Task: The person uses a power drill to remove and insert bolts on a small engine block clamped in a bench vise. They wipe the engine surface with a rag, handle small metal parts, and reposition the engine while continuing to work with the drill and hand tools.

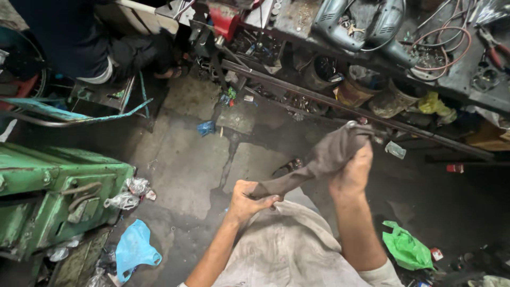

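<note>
The person stands over a stained concrete floor (186, 159) and works a grey-brown cloth (324, 159) between 2 bare hands. The cloth is twisted into a rope, its long axis slanting from lower left up to upper right, held in the air in front of the person's pale shirt (287, 250). The left hand (249, 199) has its fingers closed tight around the low, thin end. The right hand (353, 172) is higher, fingers wrapped around the thicker upper part, where the cloth bunches out above the fist. That bunched top sits right against a long dark metal bar (340, 106) that crosses the scene on a diagonal; I cannot tell whether cloth and bar touch.

On the floor I count 1 blue plastic bag (135, 250) at the left and 1 green plastic bag (406, 247) at the right, plus 2 crumpled clear wrappers (130, 194) beside a green metal machine (53, 196).

Under the desk (457, 74) sit 3 grimy buckets (393, 98); what is inside them is too dark to make out. On the desk lie 2 grey power drills (361, 24), a coil of reddish wire (449, 48) and 1 pair of red-handled pliers (494, 48). Another person in dark clothing (79, 37) crouches at the top left.
</note>
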Available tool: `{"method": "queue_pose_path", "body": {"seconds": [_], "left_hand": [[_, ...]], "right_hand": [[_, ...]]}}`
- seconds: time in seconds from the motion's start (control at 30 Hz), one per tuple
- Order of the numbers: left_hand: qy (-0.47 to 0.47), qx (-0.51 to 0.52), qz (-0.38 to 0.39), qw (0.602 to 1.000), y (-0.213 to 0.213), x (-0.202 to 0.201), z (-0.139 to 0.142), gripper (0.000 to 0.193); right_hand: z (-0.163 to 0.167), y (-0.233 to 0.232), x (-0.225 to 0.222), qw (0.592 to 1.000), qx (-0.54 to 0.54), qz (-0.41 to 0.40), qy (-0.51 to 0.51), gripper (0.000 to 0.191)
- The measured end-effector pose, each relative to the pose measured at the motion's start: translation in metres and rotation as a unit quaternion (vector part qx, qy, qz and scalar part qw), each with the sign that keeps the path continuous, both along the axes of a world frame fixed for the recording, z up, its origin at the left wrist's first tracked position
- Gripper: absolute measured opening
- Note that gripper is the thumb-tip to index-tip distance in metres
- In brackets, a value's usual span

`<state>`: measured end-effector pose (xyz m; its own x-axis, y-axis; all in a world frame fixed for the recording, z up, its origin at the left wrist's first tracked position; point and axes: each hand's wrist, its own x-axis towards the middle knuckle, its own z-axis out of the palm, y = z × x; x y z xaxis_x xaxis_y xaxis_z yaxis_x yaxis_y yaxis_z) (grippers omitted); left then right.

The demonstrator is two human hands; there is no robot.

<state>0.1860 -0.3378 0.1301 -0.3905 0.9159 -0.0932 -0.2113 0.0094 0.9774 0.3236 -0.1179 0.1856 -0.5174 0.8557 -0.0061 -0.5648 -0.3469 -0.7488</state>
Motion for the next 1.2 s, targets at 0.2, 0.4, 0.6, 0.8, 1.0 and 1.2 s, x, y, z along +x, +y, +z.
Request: {"method": "queue_pose_path", "body": {"seconds": [0.2,0.4,0.6,0.8,1.0,1.2], "left_hand": [[0.101,-0.072,-0.213,0.969,-0.011,-0.04,0.023,0.025],[0.07,0.09,-0.032,0.993,0.051,-0.056,0.039,0.06],[0.058,-0.005,-0.029,0.998,0.129,-0.045,0.002,0.035],[0.12,0.086,0.076,0.986,0.162,-0.102,-0.014,0.019],[0.313,0.187,0.092,0.927,0.212,-0.129,0.065,0.034],[0.4,0.311,0.045,0.861,0.264,-0.114,0.118,0.027]], "right_hand": [[0.015,-0.01,-0.002,0.995,0.077,-0.054,-0.038,0.029],[0.005,-0.006,-0.02,0.997,0.056,0.047,-0.007,0.025],[-0.005,0.053,-0.063,0.999,0.01,-0.011,-0.031,0.032],[-0.004,0.159,-0.064,0.956,0.091,0.143,0.238,0.04],[-0.04,0.19,-0.067,0.977,0.047,-0.138,-0.153,0.033],[-0.075,0.159,-0.107,0.943,0.294,-0.056,-0.147,0.038]]}}
